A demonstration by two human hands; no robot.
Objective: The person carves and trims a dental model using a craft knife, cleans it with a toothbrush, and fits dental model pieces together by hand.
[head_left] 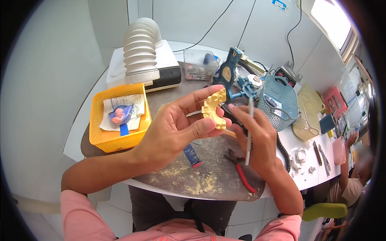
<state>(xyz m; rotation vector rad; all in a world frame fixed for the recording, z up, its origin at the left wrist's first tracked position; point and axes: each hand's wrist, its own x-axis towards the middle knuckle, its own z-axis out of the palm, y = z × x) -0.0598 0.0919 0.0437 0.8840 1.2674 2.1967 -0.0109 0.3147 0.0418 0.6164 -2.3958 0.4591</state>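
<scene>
Your left grip has the yellow cast, so just brace the right grip holding that dark handpiece beside it.

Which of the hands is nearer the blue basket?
Right. The right hand is just below-left of the blue basket in view; the left hand, holding the yellow dental cast, is farther left.
</scene>
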